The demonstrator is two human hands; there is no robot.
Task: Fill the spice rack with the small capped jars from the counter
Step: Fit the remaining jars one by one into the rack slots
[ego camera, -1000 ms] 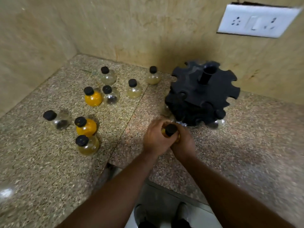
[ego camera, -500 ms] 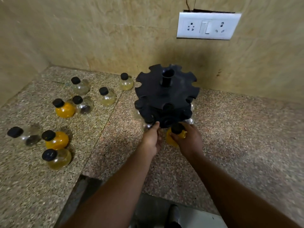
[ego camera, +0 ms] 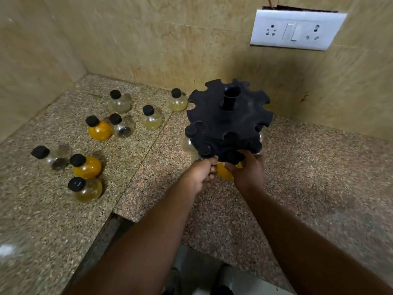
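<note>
A black round spice rack (ego camera: pixel 228 122) with notched tiers stands on the granite counter (ego camera: pixel 319 177). A few capped jars hang in its lower tier, such as the clear jar (ego camera: pixel 188 143) at its left. My right hand (ego camera: pixel 247 173) grips a yellow-filled jar (ego camera: pixel 224 172) by its neck, the black cap pushed up into a front notch of the lower tier. My left hand (ego camera: pixel 201 174) has its fingers curled on the rack's lower rim just left of that jar. Several loose black-capped jars stand to the left, among them an orange jar (ego camera: pixel 100 129) and a pale yellow jar (ego camera: pixel 152 120).
Tiled walls close the corner behind and at the left. A white socket plate (ego camera: pixel 296 29) hangs on the back wall. The counter's front edge steps back in a notch (ego camera: pixel 119 216) below my arms, with floor and feet visible beneath.
My right hand has carried the yellow jar from the counter in front of the rack up into a front notch. My left hand left the jar and took the rack's rim.
</note>
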